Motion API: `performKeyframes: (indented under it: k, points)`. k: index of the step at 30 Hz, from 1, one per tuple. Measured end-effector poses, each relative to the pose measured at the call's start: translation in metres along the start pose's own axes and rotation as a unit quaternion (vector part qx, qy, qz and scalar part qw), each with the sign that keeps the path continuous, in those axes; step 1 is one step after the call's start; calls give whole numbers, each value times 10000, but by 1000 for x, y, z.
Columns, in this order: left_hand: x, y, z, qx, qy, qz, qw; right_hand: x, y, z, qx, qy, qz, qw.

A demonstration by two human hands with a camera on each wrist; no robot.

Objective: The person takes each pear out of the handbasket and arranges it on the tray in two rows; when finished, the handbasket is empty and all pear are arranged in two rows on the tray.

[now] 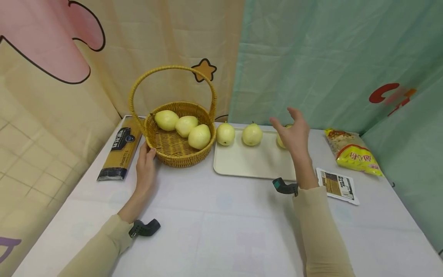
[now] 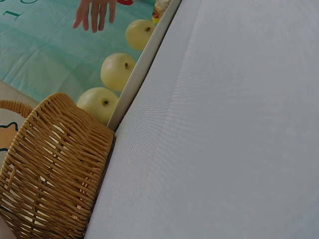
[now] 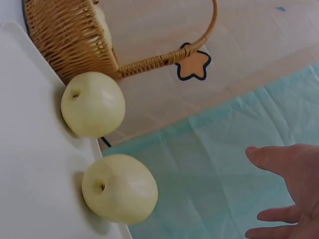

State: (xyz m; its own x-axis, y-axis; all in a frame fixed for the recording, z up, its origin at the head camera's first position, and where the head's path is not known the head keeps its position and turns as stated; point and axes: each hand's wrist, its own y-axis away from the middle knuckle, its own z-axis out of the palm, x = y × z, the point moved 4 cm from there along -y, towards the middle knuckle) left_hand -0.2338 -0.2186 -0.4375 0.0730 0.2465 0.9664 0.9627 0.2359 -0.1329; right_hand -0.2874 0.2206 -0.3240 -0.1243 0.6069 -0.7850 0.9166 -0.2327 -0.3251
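Observation:
A wicker basket [image 1: 180, 154] with a tall arched handle stands at the back left, holding three pale yellow-green pears [image 1: 199, 137]. My left hand [image 1: 145, 167] touches the basket's near left side, fingers at its wall. To the right, a cream tray [image 1: 252, 163] bears three more pears along its back edge: a left pear [image 1: 225, 134] by the basket, a middle pear [image 1: 252, 134], and a right pear [image 1: 280, 141] partly hidden behind my right hand. That right hand [image 1: 294, 132] is raised over the tray's right end, thumb and fingers spread, nothing between them.
A spaghetti pack [image 1: 121, 148] lies left of the basket. On the right are a yellow-and-clear food bag [image 1: 353, 152] and a small white printed packet [image 1: 337, 186]. Curtains [image 1: 304, 57] hang behind the white-covered table [image 1: 207, 231].

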Motion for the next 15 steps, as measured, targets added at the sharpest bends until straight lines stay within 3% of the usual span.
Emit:
performKeyframes:
  k: [7, 15]
  points:
    - [-1, 0, -1, 3, -33, -30, 10000, -18, 11, 30, -956, -154, -109, 9952]
    - [-1, 0, 1, 9, 42, -114, 9999, -40, 29, 66, -1539, -58, -514, 9867]
